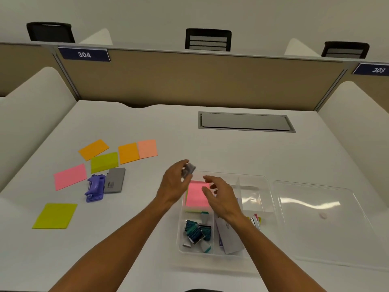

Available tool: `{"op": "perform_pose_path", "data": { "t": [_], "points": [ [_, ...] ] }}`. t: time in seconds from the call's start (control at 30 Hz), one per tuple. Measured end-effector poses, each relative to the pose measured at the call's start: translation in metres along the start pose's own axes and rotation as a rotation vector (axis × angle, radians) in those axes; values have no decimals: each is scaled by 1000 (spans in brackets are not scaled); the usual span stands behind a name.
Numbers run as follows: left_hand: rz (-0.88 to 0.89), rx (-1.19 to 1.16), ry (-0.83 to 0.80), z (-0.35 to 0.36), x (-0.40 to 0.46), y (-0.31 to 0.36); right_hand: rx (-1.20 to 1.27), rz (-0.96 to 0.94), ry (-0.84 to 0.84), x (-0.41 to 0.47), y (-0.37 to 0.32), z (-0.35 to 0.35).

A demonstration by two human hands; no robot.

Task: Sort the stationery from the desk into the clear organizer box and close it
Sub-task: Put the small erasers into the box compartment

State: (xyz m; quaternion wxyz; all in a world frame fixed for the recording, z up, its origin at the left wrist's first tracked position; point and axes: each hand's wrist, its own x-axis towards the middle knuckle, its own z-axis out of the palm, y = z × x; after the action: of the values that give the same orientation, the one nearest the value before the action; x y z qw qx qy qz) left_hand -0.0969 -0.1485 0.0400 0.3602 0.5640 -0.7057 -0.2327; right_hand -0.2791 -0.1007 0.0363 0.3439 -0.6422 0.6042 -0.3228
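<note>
Left hand (175, 182) pinching small blurred grey item (188, 169) above clear organizer box (267, 180), right hand (221, 194) loosely open, partly hiding pink sticky notes (196, 196)

On my white bench (210, 144) lie a flat pink sticky note (70, 176), a lime-yellow square pad (55, 216), a purple plastic stapler (95, 188) and a grey rectangular case (115, 180); teal stamps (194, 230) fill my clear plastic organizer box (267, 182).

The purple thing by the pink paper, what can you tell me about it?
The purple hole punch looks like shiny plastic, with a lever top and a flat base. It lies on the white desk, left of the hands. A gray case sits against its right side; a pink sticky note lies just left. Nobody holds it.
</note>
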Motion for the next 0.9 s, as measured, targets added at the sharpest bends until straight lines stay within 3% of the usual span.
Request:
{"op": "perform_pose_path", "data": {
  "t": [0.17,0.27,0.4,0.57,0.73,0.8,0.9],
  "points": [
    [169,-13,-117,17,2,41,489,127,75,8,-17,-6],
    [207,2,-169,27,2,48,568,183,157,10,-11,-17],
    [237,19,-211,28,-1,39,354,262,235,11,7,-34],
    [190,59,-195,17,-11,13,-88,319,82,11,23,-45],
    [121,72,-128,-3,-25,-10,-210,385,-81,20,25,-43],
    [77,71,-91,-14,-34,-19,-233,389,-38,23,22,-39],
    [14,85,-68,-31,-50,-36,-237,222,116,23,14,-27]
  ]
}}
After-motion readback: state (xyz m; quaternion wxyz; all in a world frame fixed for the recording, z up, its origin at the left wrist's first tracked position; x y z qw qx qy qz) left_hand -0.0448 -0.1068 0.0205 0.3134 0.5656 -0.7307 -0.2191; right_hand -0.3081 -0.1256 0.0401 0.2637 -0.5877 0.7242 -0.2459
